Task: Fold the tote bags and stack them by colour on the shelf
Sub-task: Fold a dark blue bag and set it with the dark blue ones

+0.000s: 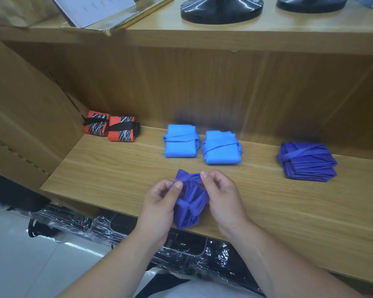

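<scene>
A folded dark purple tote bag (190,203) sits at the front edge of the wooden shelf (116,175), its strap wrapped round it. My left hand (159,203) grips its left side and pinches the strap at the top. My right hand (222,196) pinches the same strap from the right. Another folded dark purple bag (307,162) lies at the right of the shelf. Two folded light blue bags (180,140) (221,147) lie side by side in the middle. Two orange patterned bags (96,125) (122,131) with black straps rest at the back left.
The shelf has a wooden back wall and a board above it carrying two black round bases (222,9) (310,4) and a flat cardboard box (108,16). Black items wrapped in clear plastic (181,254) lie below the shelf on a pale floor.
</scene>
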